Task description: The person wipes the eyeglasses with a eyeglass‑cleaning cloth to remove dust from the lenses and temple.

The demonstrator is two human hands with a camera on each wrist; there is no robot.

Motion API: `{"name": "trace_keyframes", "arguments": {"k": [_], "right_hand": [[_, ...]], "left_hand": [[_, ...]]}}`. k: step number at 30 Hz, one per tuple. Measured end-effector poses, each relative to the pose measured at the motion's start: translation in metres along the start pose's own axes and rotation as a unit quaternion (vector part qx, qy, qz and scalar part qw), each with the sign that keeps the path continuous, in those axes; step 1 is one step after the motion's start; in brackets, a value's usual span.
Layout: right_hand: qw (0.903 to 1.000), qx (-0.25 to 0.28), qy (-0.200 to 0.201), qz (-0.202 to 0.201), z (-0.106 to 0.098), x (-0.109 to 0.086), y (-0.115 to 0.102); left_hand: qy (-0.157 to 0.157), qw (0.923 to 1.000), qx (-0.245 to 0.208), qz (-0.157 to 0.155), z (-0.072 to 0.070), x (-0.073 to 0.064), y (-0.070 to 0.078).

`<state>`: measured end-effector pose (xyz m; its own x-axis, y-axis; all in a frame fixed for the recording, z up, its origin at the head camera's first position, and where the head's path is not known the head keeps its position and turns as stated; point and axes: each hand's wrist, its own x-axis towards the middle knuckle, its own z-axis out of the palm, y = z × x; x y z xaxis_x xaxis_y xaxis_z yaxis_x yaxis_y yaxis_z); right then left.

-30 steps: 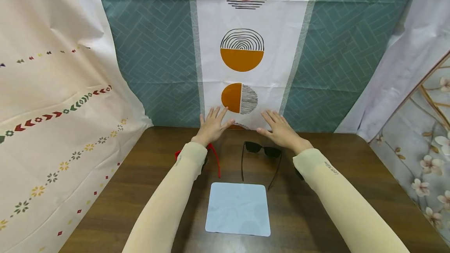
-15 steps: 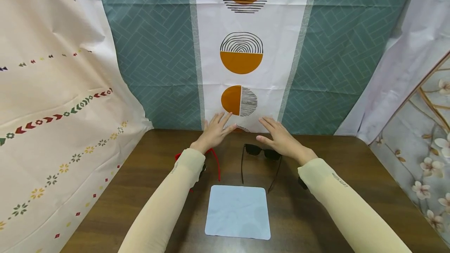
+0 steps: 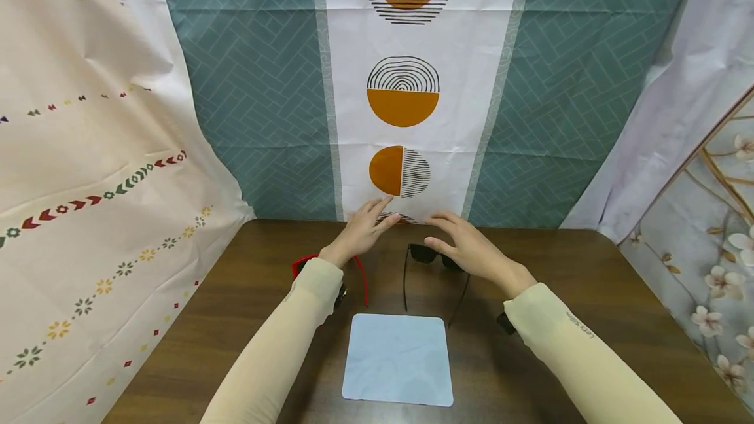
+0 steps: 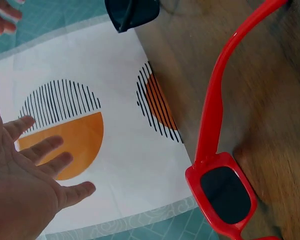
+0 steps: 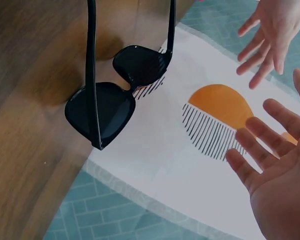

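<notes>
Where my left hand (image 3: 360, 231) hovers: beyond the pale-blue rectangular mat (image 3: 397, 358), leftish, fingers spread
Right hand (image 3: 468, 246): beyond it too, rightish, fingers kinda fanned
Glossy red plastic sunglasses (image 4: 209, 142): past mat's far-left corner
Glossy black sunglasses (image 5: 112, 107): straight beyond it

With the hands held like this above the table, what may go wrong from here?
In the head view, the right hand overlaps the unfolded black sunglasses, so lowering it might knock or smudge them. The left sleeve partly covers the red sunglasses there, so lowering that arm could drag them.
</notes>
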<state>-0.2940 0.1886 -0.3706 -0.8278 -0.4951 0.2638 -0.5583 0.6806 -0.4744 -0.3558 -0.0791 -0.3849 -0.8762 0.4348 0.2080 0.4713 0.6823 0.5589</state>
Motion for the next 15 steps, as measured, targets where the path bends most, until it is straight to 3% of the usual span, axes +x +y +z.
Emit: {"name": "trace_keyframes", "arguments": {"k": [8,15], "right_hand": [[0.9999,0.01,-0.006,0.004,0.005,-0.006,-0.008],[0.9992,0.03,-0.024,-0.012,0.012,-0.014,-0.024]], "left_hand": [[-0.007,0.9975,-0.069,-0.013,-0.003,-0.002,-0.003],[-0.02,0.9952,-0.096,0.003,0.002,-0.001,-0.004]]}}
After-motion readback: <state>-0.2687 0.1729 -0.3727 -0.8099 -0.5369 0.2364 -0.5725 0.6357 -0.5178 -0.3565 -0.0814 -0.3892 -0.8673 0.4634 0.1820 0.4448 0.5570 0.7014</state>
